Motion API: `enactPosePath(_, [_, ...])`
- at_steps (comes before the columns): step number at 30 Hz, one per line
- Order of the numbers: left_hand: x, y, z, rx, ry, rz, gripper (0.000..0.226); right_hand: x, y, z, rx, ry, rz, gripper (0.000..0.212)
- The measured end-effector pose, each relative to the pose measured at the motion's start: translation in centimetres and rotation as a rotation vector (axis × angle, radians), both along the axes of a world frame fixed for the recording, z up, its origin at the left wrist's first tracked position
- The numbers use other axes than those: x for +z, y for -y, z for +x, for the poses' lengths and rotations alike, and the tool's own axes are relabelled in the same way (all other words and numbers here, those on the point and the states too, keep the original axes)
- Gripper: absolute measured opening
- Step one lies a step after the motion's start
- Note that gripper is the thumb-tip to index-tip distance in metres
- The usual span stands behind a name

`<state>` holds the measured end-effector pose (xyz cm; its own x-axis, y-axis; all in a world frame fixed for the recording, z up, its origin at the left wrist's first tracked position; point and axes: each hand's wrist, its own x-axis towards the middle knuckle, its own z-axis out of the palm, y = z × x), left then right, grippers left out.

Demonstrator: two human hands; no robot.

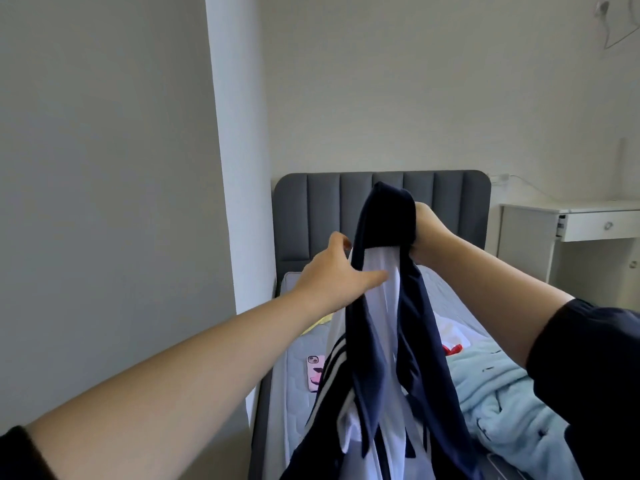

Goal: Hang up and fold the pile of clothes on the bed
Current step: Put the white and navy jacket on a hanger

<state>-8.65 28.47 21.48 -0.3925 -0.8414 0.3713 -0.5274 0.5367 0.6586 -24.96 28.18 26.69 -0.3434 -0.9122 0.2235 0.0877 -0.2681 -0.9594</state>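
Fabric hides a lot of this one. A person is holding a navy-and-white garment (412, 317) up over the bed (294, 393), and it hangs so bunched that I can't tell what kind of piece it is, just dark panels, white lining and a few white stripes low on the left. Its bottom end is cut off by the frame.

Their right hand (427, 230) has the top of it wadded in a closed grip, fingers buried in the navy cloth. The left hand (332, 275) pinches the garment's left edge a little lower, thumb lying across the white lining, the other fingertips mostly tucked behind the fabric.

The hanging cloth blocks the middle of the mattress. Around it you can catch a pink phone (315, 373) lying face down on the left, a yellow scrap (317, 325) peeking out under the left wrist, a white piece with red on it (450, 341), and a crumpled light blue fleecy thing (502, 403) on the right with dark marks too blurry to read.

Behind it all is a grey padded headboard (322, 209). Off to the right, a white surface (568, 207) with a drawer (602, 225), a cable (519, 180) running along the wall, and a wire hanger (620, 32) up high, partly cropped.
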Motion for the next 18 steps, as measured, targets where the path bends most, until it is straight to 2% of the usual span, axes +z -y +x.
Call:
enactPosePath(3, [0.4,1.3,1.2,0.090,0.128,-0.006,0.005,-0.3,-0.3,0.0,0.012,-0.060,-0.052,0.029])
enactPosePath(9, [3.8,3.9,5.8,0.224,0.003,-0.097,0.021,-1.0,-0.4,-1.0,0.036,-0.181,0.043,0.025])
enactPosePath(11, [4.8,4.1,6.7,0.235,-0.006,-0.140,0.024,-1.2,-0.2,-0.8,0.096,-0.192,0.073,0.019])
enactPosePath(13, [5.6,4.3,7.3,0.248,-0.005,-0.177,0.029,-1.3,0.1,-0.6,0.128,-0.281,0.069,0.014])
enactPosePath(15, [6.0,4.4,7.7,0.278,0.062,-0.245,0.030,-1.5,0.5,-0.4,0.107,-0.324,0.058,0.023])
enactPosePath(18, [5.5,4.9,8.5,0.368,0.413,-0.426,0.024,-1.6,1.1,-0.2,0.070,-0.148,0.036,0.019])
